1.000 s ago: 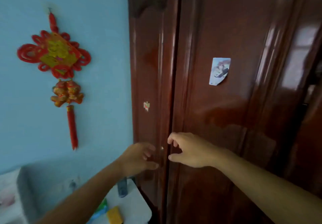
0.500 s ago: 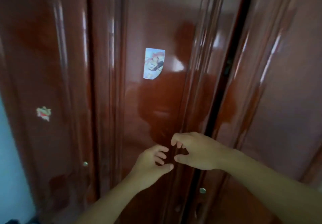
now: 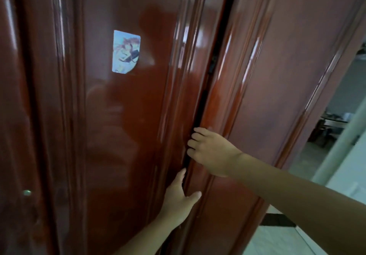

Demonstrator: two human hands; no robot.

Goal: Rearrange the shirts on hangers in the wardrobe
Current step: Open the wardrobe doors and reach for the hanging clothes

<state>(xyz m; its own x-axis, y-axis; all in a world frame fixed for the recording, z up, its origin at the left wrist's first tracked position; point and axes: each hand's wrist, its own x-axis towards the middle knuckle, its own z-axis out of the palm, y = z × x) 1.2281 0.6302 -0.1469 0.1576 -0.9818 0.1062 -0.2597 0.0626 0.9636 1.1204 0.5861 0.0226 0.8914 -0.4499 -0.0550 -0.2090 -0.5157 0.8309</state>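
Wardrobe (image 3: 128,135) doors stand barely parted at a dark gap. Right hand (image 3: 213,151) fingers (image 3: 195,137) curl round the right door's (image 3: 277,76) edge there; left hand (image 3: 178,199) just below, fingers into the gap. Sticker (image 3: 126,51) left of the gap.

Under my fingers the reddish-brown wooden wardrobe doors (image 3: 277,76) look lacquered, smooth and highly glossy. Above my grip sits a pale, shiny paper sticker (image 3: 126,51); far to its left, a small metallic round knob (image 3: 26,192).
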